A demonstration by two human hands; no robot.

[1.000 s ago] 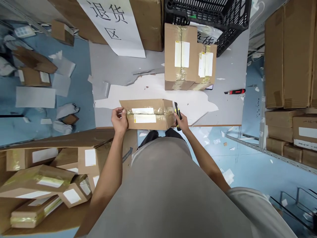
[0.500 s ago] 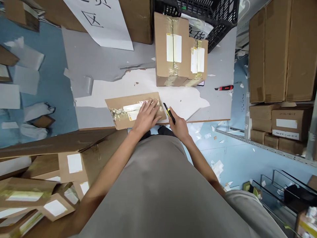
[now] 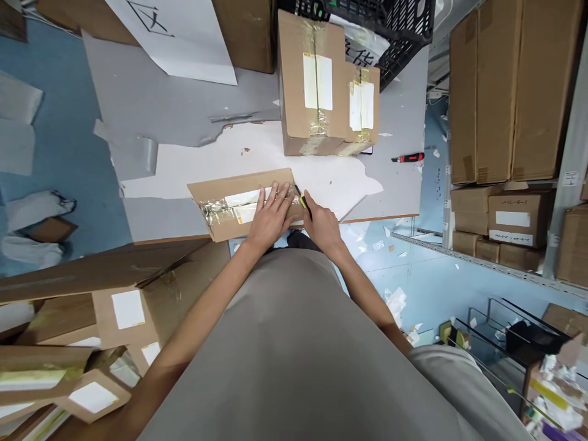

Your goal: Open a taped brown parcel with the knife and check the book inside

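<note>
A taped cardboard box (image 3: 215, 195) with white labels lies at the near edge of the worktable (image 3: 184, 116). On its top, toward the right end, my left hand (image 3: 271, 214) rests flat with fingers spread. My right hand (image 3: 323, 225) is closed around a black and yellow utility knife (image 3: 304, 199), whose tip is at the box's right end. Whether the blade has gone into the tape or cardboard cannot be made out.
Two taped boxes (image 3: 296, 79) stand at the back before a black plastic crate (image 3: 408, 37). A red and black utility knife (image 3: 408, 158) lies on the table's right side. At lower left, a large open carton (image 3: 184, 288) holds several labelled boxes. Shelving with cartons (image 3: 491, 98) rises at right.
My right hand has moved left, bringing the knife against the box's right end. My left hand stays on the box. The whole view has shifted slightly.
</note>
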